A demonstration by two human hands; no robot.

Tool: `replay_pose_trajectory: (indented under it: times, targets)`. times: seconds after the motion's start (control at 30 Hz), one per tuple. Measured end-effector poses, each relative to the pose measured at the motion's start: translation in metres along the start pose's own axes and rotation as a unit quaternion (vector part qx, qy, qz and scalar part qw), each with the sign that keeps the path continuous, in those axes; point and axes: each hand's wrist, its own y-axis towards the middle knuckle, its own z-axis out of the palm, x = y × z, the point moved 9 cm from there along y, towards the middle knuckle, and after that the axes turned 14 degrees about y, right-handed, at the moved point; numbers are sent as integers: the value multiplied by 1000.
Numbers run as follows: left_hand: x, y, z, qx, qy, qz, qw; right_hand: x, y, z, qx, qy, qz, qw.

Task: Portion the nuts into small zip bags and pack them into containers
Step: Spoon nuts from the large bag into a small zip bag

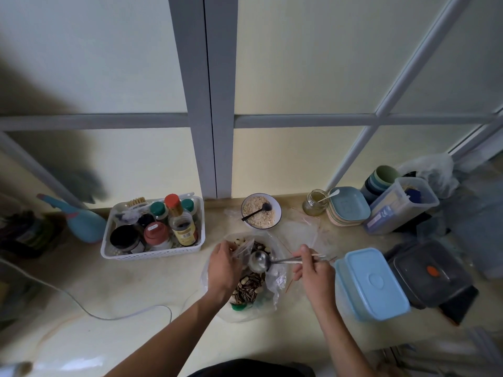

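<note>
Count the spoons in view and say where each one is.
3. A metal spoon in the right hand over the nuts; a dark spoon in the oat bowl; a white spoon in the glass jar. Others may be hidden.

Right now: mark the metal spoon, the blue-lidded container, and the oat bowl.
metal spoon (259, 261), head view, back of its bowl.
blue-lidded container (374, 281), head view, middle of the lid.
oat bowl (278, 212), head view, right rim.
</note>
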Motion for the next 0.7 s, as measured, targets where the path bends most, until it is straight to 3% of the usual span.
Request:
replay_pose_trajectory:
  times: [0.13, 0.27, 0.33, 0.47, 0.53, 0.7]
  targets:
    - [1, 1, -3, -26, -32, 14, 999, -39, 8, 8, 5, 79, 114, 990]
    - [-7, -2, -14, -27, -102, 73, 992, -59, 9, 6, 5, 98, 169, 981]
    - [-7, -3, -10, -6, -72, 84, 994, -63, 8, 6, 13, 106, 184, 977]
    - [29, -5, 15, 66, 50, -5, 997, -68, 8, 4, 13, 111, 197, 974]
    - [34, -8, 19, 79, 93, 0, 993, -70, 7, 4, 15, 113, 202, 973]
    - [7, -9, 0, -13, 73, 50, 996, -65, 2, 5, 33, 131, 201, 970]
